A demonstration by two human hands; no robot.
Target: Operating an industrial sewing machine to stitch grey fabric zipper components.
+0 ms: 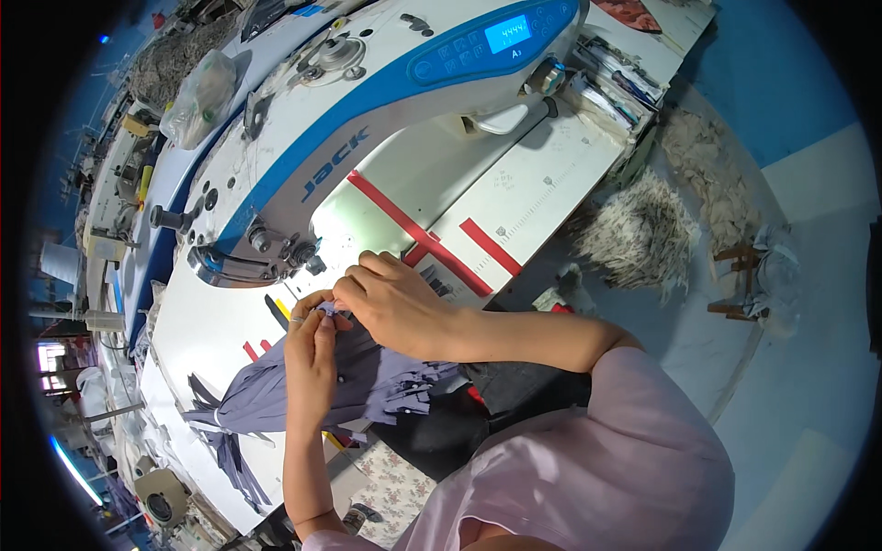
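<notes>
"One bundle of grey-purple strips [276, 390], this side of the sewing machine [367, 156]. Handling?"

"Soft, limp, light, I'd judge. Hard to damage; loose ends apt to slither. Best hold: the gathered neck, left of the machine, or one end by pinch."

"Where against the fingers?"

"Most of it drapes below the fingertips, toward the wearer. A small strip end [327, 310] sits between them, just this side of the machine's needle end. Left hand [310, 363]: thumb and fingers pinched on that end. Right hand [390, 308]: fingers curled, tips together on it too; thumb mostly hidden."

"Farther out?"

"Red tape [395, 216] on the machine's bed; shaggy pile [643, 230] right of the machine."
</notes>
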